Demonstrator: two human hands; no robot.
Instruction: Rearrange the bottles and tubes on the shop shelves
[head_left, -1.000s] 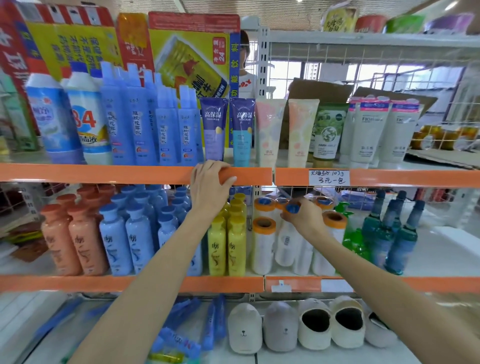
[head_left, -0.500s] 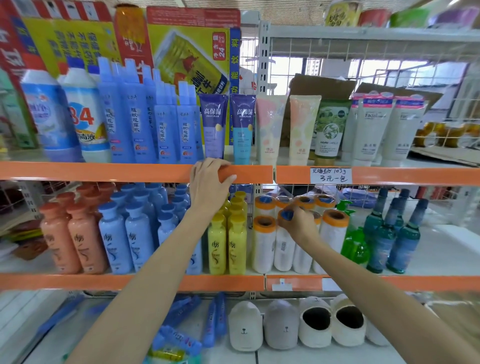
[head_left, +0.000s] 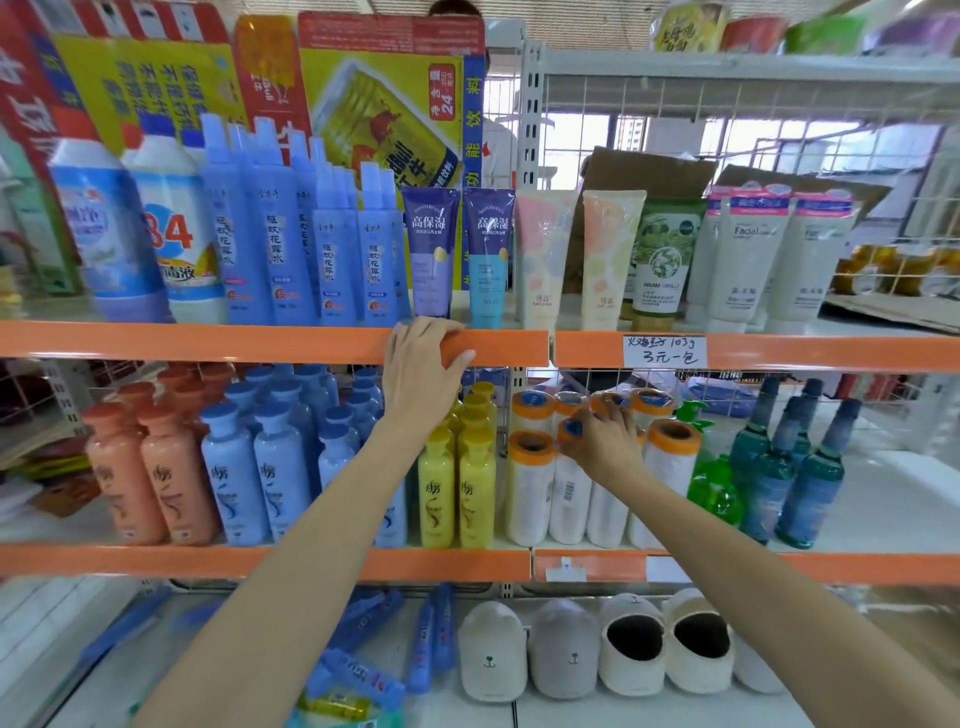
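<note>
step: regrouping white rolls, mid-frame middle shelf | left hand (head_left: 423, 364) gripping the orange shelf edge (head_left: 260, 343) | right hand (head_left: 602, 441) pinching blue-capped roll (head_left: 570, 478) | next, likely: lift clear of neighbours

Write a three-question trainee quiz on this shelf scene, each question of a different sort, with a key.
1. True or false: the left hand grips the orange front rail of the upper shelf.
2. Multiple choice: the right hand holds the top of which item? A) a white orange-rimmed roll with a blue cap; B) a yellow plastic bottle; C) a dark green glass bottle.
3. Fill in: on the bottom shelf, below the rolls, lies a row of pale ____.

Key: 1 true; 2 A; 3 slippers.
</note>
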